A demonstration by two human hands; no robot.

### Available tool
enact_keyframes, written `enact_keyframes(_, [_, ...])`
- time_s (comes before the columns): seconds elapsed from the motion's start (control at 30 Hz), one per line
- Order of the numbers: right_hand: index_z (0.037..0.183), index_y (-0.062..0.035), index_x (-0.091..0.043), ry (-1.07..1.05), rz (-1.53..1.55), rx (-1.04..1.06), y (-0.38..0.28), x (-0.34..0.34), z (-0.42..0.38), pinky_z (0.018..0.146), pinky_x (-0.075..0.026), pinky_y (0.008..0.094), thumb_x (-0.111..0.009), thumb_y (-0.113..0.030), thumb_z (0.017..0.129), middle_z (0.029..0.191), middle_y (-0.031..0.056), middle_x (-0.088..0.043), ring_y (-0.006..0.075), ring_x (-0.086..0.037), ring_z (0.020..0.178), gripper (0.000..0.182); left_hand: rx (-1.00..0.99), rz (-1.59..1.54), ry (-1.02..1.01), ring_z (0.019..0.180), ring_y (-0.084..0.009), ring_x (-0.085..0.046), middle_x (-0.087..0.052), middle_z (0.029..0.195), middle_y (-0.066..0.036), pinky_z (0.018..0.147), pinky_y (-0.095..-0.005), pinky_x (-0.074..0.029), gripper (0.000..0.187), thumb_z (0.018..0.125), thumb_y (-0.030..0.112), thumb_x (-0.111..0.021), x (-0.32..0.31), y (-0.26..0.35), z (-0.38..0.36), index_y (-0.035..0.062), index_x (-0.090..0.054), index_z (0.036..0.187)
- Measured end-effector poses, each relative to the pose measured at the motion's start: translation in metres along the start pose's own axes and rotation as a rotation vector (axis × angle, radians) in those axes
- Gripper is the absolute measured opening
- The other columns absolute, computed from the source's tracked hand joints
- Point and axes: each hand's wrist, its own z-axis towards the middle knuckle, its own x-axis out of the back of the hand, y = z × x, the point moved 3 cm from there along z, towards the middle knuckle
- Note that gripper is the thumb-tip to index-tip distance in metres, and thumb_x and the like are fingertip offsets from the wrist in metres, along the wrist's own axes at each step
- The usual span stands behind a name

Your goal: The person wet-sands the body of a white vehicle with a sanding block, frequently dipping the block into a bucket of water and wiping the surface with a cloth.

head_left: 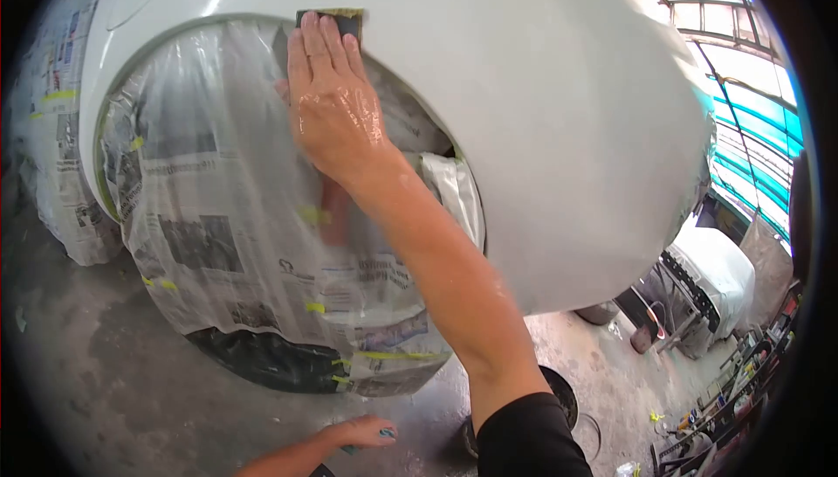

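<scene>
My right hand, wet and with its fingers laid flat, presses a folded dark sheet of sandpaper against a white car body panel. It lies at the top edge of the wheel arch. Under the palm and wrist hangs the masking of newspaper and clear plastic that covers the wheel; part of the black tyre shows below it. My left hand does not show. A small bare limb at the bottom edge looks like a foot with teal on it.
More newspaper masking covers the car at the far left. Beside my sleeve stands a dark bucket on the wet concrete floor. At the right are a white car part on a stand and a cluttered rack.
</scene>
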Motion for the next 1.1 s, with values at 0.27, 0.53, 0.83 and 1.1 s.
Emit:
enact_keyframes(0.27, [0.147,0.0072,-0.044,0.146,-0.177,-0.181,0.009,0.022,-0.046,0.121,-0.026,0.0559,-0.057,-0.014,0.098,0.156,0.0255,-0.040,0.0385,-0.036,0.147,0.055,-0.139,0.079,0.113,0.105,-0.0371,-0.067,-0.072,0.109,-0.018,0.090,-0.0457,-0.051,0.042,0.092,0.042,-0.062,0.009,-0.010,0.011,0.0111,-0.068,0.120])
enact_keyframes(0.53, [0.141,0.0097,-0.045,-0.037,0.139,-0.019,-0.016,-0.003,0.023,0.121,-0.027,0.0536,-0.055,-0.023,0.100,0.152,0.0299,-0.042,0.0434,-0.035,0.146,0.053,-0.136,0.111,0.119,0.103,-0.0392,-0.066,-0.071,0.108,-0.020,0.089,-0.0483,-0.050,0.043,0.092,0.042,-0.062,-0.008,-0.025,0.014,0.0099,-0.068,0.120])
enact_keyframes(0.83, [0.142,0.0110,-0.046,0.105,-0.029,0.021,-0.034,-0.050,0.046,0.121,-0.024,0.0565,-0.057,-0.022,0.101,0.155,0.0276,-0.040,0.0394,-0.033,0.148,0.054,-0.175,0.111,0.205,0.099,-0.0399,-0.067,-0.071,0.104,-0.020,0.087,-0.0488,-0.051,0.042,0.088,0.042,-0.064,-0.004,-0.011,0.003,0.0112,-0.068,0.117])
enact_keyframes(1.1, [0.146,0.0110,-0.040,0.015,-0.199,-0.124,-0.008,0.003,-0.011,0.122,-0.020,0.0572,-0.049,-0.031,0.104,0.158,0.0280,-0.035,0.0400,-0.031,0.149,0.060,-0.127,0.128,0.183,0.105,-0.0377,-0.066,-0.071,0.111,-0.018,0.091,-0.0460,-0.051,0.043,0.090,0.043,-0.063,0.002,-0.001,-0.009,0.0125,-0.067,0.121])
